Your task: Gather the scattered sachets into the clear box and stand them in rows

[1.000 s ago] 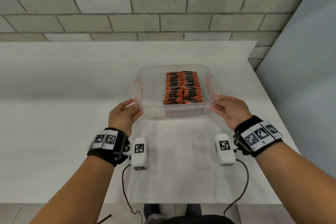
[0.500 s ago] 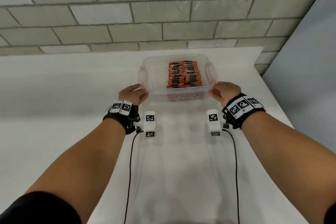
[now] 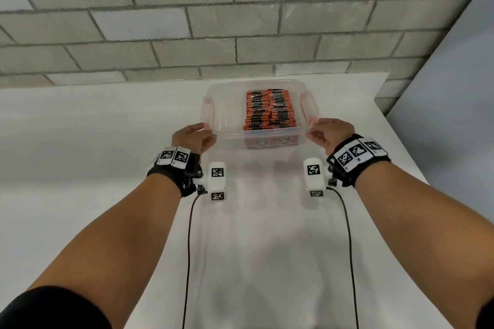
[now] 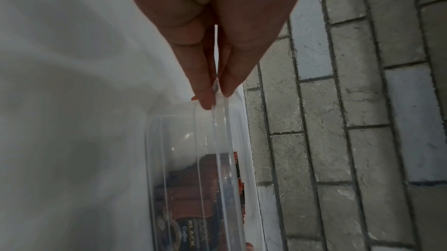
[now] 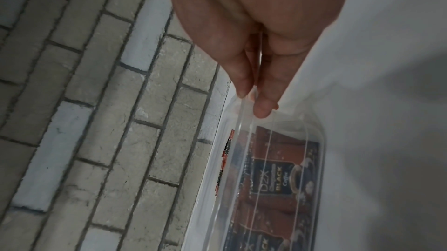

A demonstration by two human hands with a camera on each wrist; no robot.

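The clear box (image 3: pixel 230 112) with orange side latches sits on the white table near the back wall. Orange-and-black sachets (image 3: pixel 270 111) stand in two rows in its right half; its left half holds nothing. My left hand (image 3: pixel 196 136) pinches the rim at the box's near left corner, thumb and fingers either side of the rim (image 4: pixel 219 106). My right hand (image 3: pixel 324 132) pinches the near right corner the same way, as the right wrist view shows at the rim (image 5: pixel 244 106). The sachets (image 5: pixel 278 171) show through the box's front wall.
A grey brick wall (image 3: pixel 240 21) runs along the back of the white table (image 3: pixel 93 168). A pale blue panel (image 3: pixel 454 115) closes off the right side, where the table's edge slants. No loose sachets show on the table.
Both hands have pushed the box away from me toward the back wall, arms stretching out. Their hold on the near corners is the same.
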